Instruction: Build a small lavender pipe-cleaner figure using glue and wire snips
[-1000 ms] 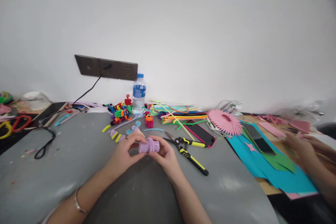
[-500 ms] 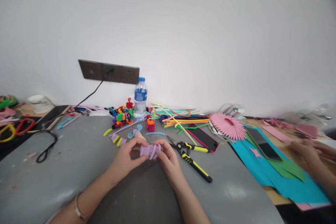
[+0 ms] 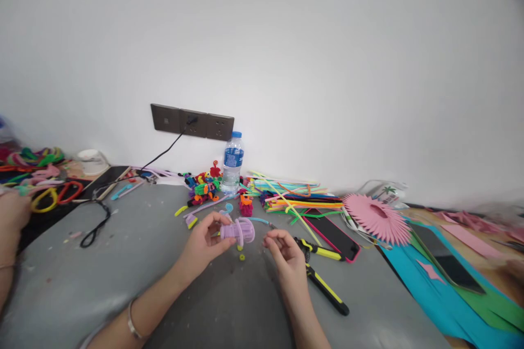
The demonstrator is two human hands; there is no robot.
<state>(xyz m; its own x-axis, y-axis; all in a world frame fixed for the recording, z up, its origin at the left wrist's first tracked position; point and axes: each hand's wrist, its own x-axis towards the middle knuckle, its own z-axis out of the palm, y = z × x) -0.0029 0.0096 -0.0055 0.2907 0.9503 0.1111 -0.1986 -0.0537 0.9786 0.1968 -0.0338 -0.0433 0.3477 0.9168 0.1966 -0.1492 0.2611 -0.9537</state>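
My left hand (image 3: 208, 242) pinches a lilac pipe-cleaner piece (image 3: 239, 230), a coiled body with a loop around its right end, raised over the grey table (image 3: 213, 305). To its right, my right hand (image 3: 284, 251) is apart from the piece, fingers curled and thumb against them; anything in that pinch is too small to make out. Small yellow-green bits (image 3: 242, 257) lie just below the piece. Yellow-and-black pliers (image 3: 327, 283) rest beside my right hand, which partly hides them. A light-blue curled pipe cleaner (image 3: 226, 209) lies behind my left hand.
A water bottle (image 3: 233, 163) stands by the wall, between colourful pipe-cleaner figures (image 3: 204, 188) and a pipe-cleaner bundle (image 3: 303, 196). A pink-edged phone (image 3: 333, 234) and pink pleated paper (image 3: 376, 219) lie right. Another person's hand (image 3: 14, 212) reaches in at far left.
My right hand has let go of the lilac piece and moved right. My left hand still holds it, its looped end now showing. The view has shifted left; another person's hand appears there.
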